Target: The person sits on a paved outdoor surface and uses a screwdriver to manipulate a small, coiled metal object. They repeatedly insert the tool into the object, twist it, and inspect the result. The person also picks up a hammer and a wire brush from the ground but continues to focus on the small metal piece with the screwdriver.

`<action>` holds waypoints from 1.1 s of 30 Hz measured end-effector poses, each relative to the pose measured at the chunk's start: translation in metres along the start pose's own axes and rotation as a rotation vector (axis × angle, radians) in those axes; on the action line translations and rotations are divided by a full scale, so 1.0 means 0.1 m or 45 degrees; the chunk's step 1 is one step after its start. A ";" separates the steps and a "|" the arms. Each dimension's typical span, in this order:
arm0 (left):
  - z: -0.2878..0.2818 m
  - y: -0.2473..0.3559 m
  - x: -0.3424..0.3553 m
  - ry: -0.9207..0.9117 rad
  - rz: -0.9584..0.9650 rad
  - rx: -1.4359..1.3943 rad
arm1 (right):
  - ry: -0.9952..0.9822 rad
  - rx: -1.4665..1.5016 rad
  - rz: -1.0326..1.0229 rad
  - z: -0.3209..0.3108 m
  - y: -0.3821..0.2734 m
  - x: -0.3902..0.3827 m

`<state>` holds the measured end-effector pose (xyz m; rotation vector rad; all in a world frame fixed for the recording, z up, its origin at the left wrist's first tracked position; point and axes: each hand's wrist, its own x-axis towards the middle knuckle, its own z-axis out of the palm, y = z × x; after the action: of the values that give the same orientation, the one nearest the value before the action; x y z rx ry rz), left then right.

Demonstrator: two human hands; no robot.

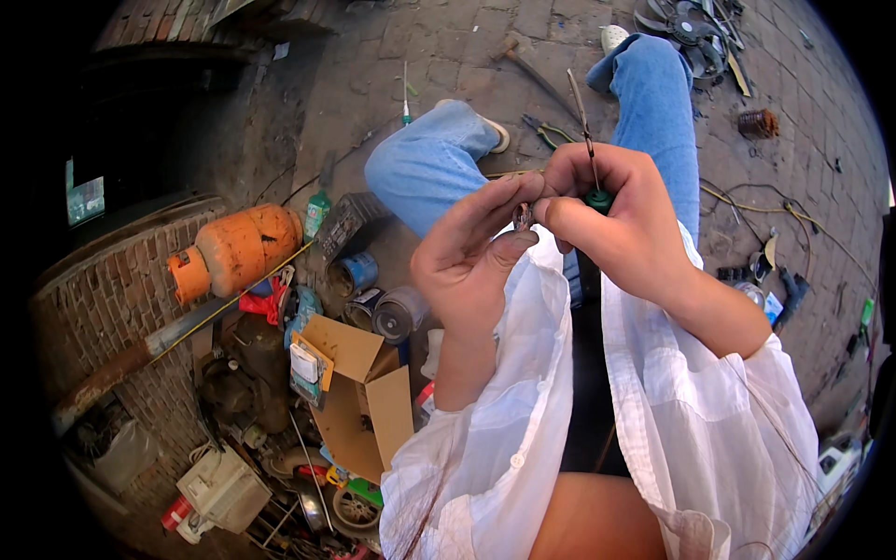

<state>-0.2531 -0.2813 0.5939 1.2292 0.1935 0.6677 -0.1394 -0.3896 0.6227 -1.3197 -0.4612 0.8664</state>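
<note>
My left hand [476, 247] is closed, its thumb and fingertips pinching a small dark, coppery metal part [524, 217]. The part's exact kind is too small to tell. Touching or almost touching that part is the thumb tip of my right hand [621, 210]. Curled fingers of my right hand hold a screwdriver with a green handle [598, 200]. Its thin shaft points away from me, in line with a long, flat, rusty metal piece [580, 105]; whether the two are joined I cannot tell. Both hands are above my lap, between my knees.
On the brick floor ahead lie a hammer [537, 77], green-handled pliers [545, 133] and another screwdriver [406, 118]. At left are an orange gas cylinder [252, 247], cans and an open cardboard box [390, 411]. A copper coil [757, 124], cords and a fan [689, 28] lie right.
</note>
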 end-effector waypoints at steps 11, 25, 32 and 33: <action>-0.06 -0.08 0.02 0.058 -0.114 -0.230 | -0.163 0.154 0.227 -0.05 -0.04 0.06; -0.06 -0.01 0.08 0.063 -0.257 -0.315 | -0.227 0.156 0.317 -0.08 -0.03 0.08; -0.04 0.02 0.06 0.046 -0.059 -0.088 | -0.183 0.116 0.210 -0.07 -0.02 0.07; -0.04 0.02 0.07 0.025 -0.015 -0.047 | -0.172 0.114 0.188 -0.06 -0.02 0.07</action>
<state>-0.2506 -0.2736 0.5961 1.1860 0.2034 0.6704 -0.1299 -0.3882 0.6216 -1.2291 -0.4288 1.0919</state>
